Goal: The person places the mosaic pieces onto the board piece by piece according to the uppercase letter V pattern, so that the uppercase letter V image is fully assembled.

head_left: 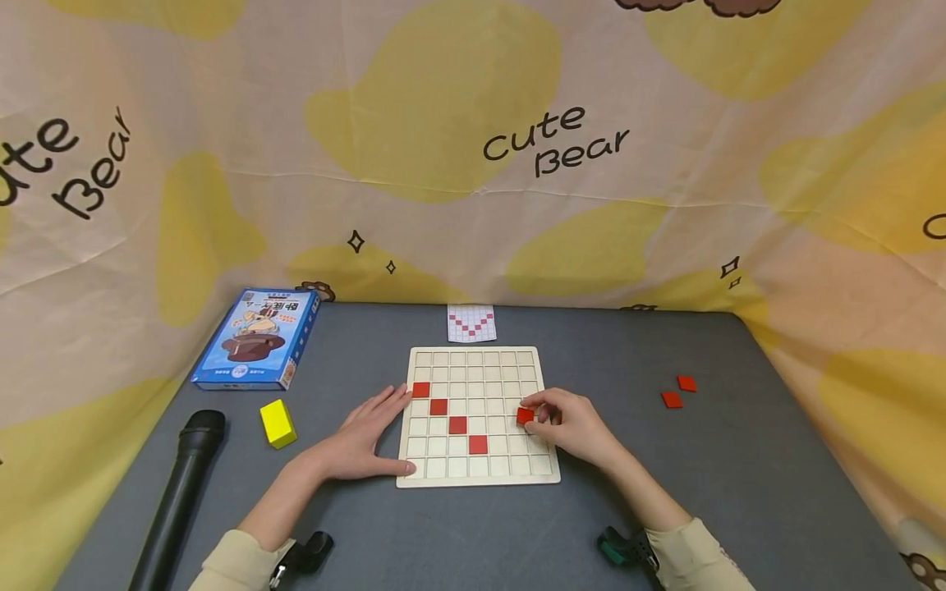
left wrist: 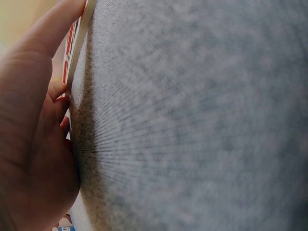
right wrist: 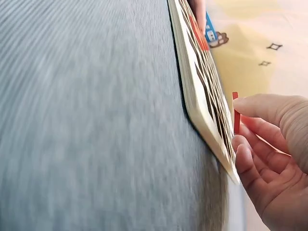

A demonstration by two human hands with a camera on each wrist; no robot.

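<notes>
A white grid board (head_left: 443,468) lies flat on the grey table. Four-sided red tiles, several of them, fill cells in a diagonal line; the lowest red tile (head_left: 478,445) sits near the board's middle. My left hand (head_left: 360,443) rests along the board's left edge, fingers spread and thumb at the lower corner. Over the board's right side, my right hand (head_left: 576,423) pinches a red square tile (head_left: 525,416) between thumb and fingers. The right wrist view shows that pinched red tile (right wrist: 236,113) standing on edge, close above the board (right wrist: 199,103).
A small pattern card (head_left: 471,323) with red squares in a V lies behind the board. Two loose red tiles (head_left: 672,400) lie to the right. On the left are a blue box (head_left: 254,341), a yellow block (head_left: 277,423) and a black microphone (head_left: 181,501).
</notes>
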